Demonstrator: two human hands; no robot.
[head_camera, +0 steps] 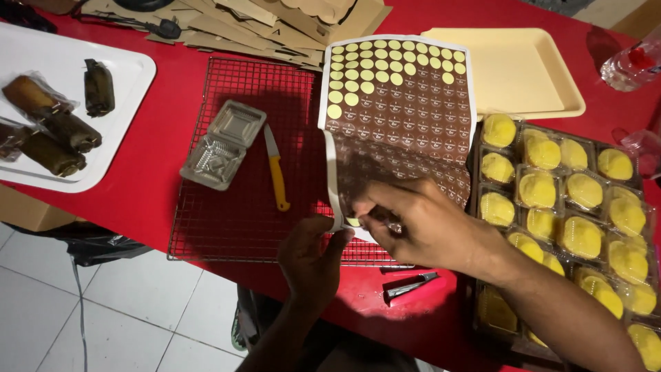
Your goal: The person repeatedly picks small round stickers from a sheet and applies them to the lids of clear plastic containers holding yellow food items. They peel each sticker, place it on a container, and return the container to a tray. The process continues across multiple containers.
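Everything here is placed against the wire rack, which lies on the red table.

Left of the rack a white tray holds dark wrapped rolls. On the rack itself lie an empty clear plastic box with its lid open and, just right of it, a knife with a yellow handle.

Over the rack's right half lies the sticker sheet. Its upper rows show bare pale circles where round stickers are already gone; the brown stickers below remain, so by the look of it well under half the sheet is used.

At the rack's near right corner the left hand pinches the sheet's lower edge between thumb and fingers. The right hand, just right of it, has its fingertips pressed together on the same bottom corner, seemingly picking at one sticker; whether it has come free I cannot tell.

Right of the rack a dark tray carries yellow cakes in clear boxes; no brown sticker shows on any lid, so labelling seems largely ahead. Behind them sits an empty cream tray.
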